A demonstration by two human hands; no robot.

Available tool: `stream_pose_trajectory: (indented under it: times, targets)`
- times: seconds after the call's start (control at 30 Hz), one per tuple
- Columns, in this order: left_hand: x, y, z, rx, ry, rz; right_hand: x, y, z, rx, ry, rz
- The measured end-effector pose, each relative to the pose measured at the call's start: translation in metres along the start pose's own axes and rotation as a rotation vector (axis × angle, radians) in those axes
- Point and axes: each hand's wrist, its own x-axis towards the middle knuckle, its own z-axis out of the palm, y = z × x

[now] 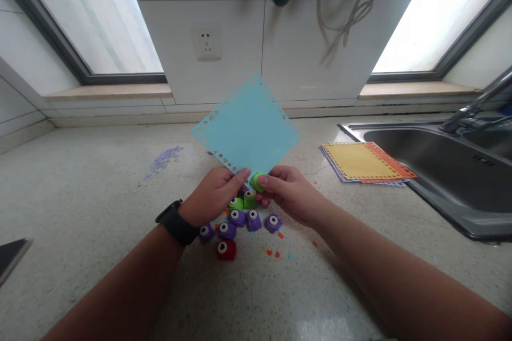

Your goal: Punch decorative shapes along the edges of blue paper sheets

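The left hand (pixel 218 189) pinches the blue paper (pixel 248 125) by its 6 o'clock corner, a diagonal running toward 12; there the right hand (pixel 294 194) grasps the green punch (pixel 255 181), at the left hand's 3 o'clock.

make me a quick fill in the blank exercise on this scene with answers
The left hand holds a ____ sheet.
The right hand grips a ____ craft punch.
The black watch is on the ____ wrist.
The paper stack lies to the ____ of both hands.
Missing words: blue; green; left; right.
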Motion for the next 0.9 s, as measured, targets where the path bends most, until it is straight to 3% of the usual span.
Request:
stream_pose_trajectory:
  times: [0.9]
  targets:
    - [0.0002,-0.0032,0.0002,0.021,-0.001,-0.059,0.0003,-0.0028,-0.0002,0.023,-0.052,-0.014]
